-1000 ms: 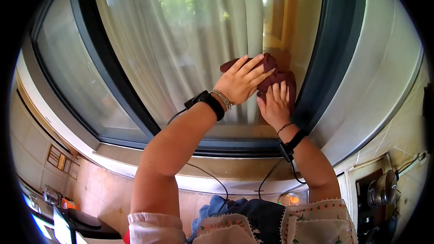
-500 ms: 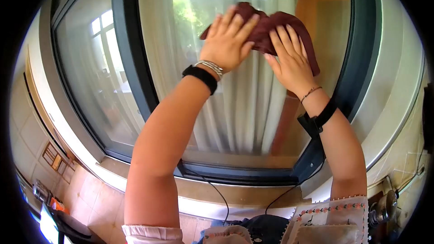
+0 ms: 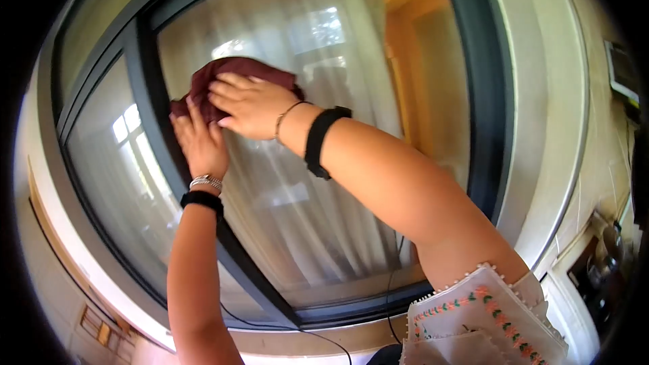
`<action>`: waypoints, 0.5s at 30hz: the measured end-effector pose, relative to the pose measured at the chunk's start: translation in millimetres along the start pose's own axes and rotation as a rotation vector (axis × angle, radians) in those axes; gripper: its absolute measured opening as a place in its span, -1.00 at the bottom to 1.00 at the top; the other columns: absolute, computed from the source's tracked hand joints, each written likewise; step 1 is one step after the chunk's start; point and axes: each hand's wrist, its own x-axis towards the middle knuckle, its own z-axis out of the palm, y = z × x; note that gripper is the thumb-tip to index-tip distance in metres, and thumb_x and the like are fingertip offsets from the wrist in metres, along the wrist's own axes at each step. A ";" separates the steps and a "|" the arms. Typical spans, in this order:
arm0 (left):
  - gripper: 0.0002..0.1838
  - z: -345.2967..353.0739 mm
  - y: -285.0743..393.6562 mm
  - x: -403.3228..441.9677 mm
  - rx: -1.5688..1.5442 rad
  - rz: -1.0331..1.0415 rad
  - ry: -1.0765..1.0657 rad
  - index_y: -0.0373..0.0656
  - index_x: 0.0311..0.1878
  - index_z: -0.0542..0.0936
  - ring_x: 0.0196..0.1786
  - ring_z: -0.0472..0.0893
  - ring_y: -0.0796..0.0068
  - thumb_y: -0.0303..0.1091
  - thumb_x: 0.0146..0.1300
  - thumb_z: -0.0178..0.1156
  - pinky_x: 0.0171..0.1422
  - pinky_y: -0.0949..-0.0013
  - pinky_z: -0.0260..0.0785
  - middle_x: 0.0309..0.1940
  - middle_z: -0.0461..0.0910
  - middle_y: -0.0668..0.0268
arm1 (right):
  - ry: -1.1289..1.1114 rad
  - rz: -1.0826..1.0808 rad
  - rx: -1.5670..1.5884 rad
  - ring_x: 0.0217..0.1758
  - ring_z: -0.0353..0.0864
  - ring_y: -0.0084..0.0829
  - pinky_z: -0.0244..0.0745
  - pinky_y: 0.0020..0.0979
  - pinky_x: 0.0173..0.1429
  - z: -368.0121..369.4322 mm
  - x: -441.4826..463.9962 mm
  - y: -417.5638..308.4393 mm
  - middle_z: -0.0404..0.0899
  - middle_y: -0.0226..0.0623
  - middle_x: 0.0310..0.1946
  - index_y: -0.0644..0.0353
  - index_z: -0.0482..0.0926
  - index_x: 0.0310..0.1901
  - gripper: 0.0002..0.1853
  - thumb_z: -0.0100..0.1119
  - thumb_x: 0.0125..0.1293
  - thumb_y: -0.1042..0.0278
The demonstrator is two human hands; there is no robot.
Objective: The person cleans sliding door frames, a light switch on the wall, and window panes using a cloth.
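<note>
A dark maroon cloth lies bunched against the window glass, near the upper left of the large pane. My right hand presses flat on the cloth, its fingers stretched out to the left. Just below and left of it, my left hand points upward with spread fingers, the tips at the cloth's lower left edge beside the dark frame post. Both palms face the glass. Part of the cloth is hidden under the fingers.
Behind the glass hangs a pale curtain. A smaller pane is at the left. Black cables run along the sill below. At the right are a tiled wall and a dark stove area; a wooden chair stands lower left.
Both hands and the cloth have moved up the pane, then left to its frame post. My right arm now reaches across the glass, and the view has tilted.
</note>
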 end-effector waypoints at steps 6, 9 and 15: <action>-0.34 25.7 27.1 38.0 0.073 -0.014 0.068 -0.13 0.40 0.01 0.40 -0.07 -0.18 -0.08 0.31 -0.11 0.41 -0.03 -0.19 0.24 0.12 -0.16 | 0.001 0.090 -0.131 0.42 0.02 -0.39 -0.01 -0.34 0.41 -51.0 -19.7 47.9 0.15 -0.39 0.34 0.09 0.25 0.28 -0.44 -0.12 0.32 -0.02; -0.33 24.1 74.0 67.9 0.056 0.066 0.040 -0.14 0.39 0.04 0.40 -0.05 -0.16 -0.10 0.28 -0.06 0.40 -0.03 -0.15 0.25 0.12 -0.14 | -0.023 0.171 -0.159 0.44 -0.03 -0.36 -0.06 -0.31 0.43 -79.4 -31.9 79.7 0.08 -0.38 0.37 0.05 0.18 0.32 -0.43 -0.18 0.35 -0.02; -0.31 29.1 186.7 111.5 -0.030 0.238 0.065 -0.13 0.37 0.10 0.40 -0.04 -0.13 -0.09 0.22 0.02 0.41 -0.02 -0.13 0.26 0.13 -0.13 | -0.019 0.350 -0.241 0.46 -0.12 -0.34 -0.11 -0.26 0.45 -153.0 -77.0 140.0 0.00 -0.35 0.39 0.04 0.11 0.35 -0.41 -0.27 0.36 -0.04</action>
